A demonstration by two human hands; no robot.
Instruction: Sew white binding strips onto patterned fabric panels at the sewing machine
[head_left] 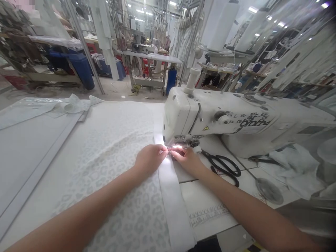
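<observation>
Under the lamp of the white sewing machine (189, 112), my two hands meet at the needle area. My left hand (150, 158) comes in from the left, thumb and fingers pinched together over a white fabric strip (172, 199). Opposite it, my right hand (189, 161) is also closed in a pinch, its fingertips almost touching the left ones. Glare hides what lies between the fingers. The strip runs from beneath the machine head toward me, along the edge of a pale leopard-print fabric (131, 213) spread over the table.
Black-handled scissors (225, 166) lie just right of my right hand. Beyond them are a metal rod with a round plate (269, 190) and crumpled white cloth (299, 168). A printed ruler (207, 215) marks the table. Thread cones (223, 26) stand above the machine.
</observation>
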